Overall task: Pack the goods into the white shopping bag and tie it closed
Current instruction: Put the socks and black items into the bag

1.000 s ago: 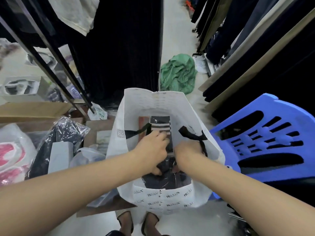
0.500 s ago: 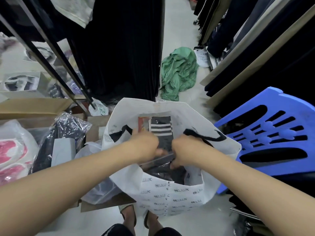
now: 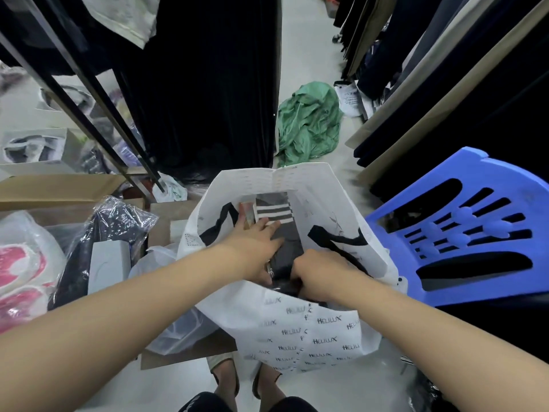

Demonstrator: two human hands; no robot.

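The white shopping bag (image 3: 309, 325) printed with black lettering stands open on the floor in front of me, its black ribbon handles (image 3: 341, 239) hanging inside. Both hands are down in its mouth. My left hand (image 3: 255, 242) lies flat, fingers spread, on a dark packaged garment with white stripes (image 3: 276, 212). My right hand (image 3: 320, 272) is curled around the near end of the dark plastic-wrapped goods (image 3: 286, 263). How deep the goods sit is hidden by my hands.
A blue plastic chair (image 3: 463, 230) stands to the right, touching the bag. Left are cardboard boxes (image 3: 56, 188), wrapped packages (image 3: 113, 233) and a black rack leg (image 3: 98, 108). A green cloth (image 3: 309, 120) lies on the floor ahead. Hanging clothes line both sides.
My left hand has opened and slid forward onto the striped package. The right hand has stayed gripping the dark goods. The bag's mouth has shifted slightly and stands wider.
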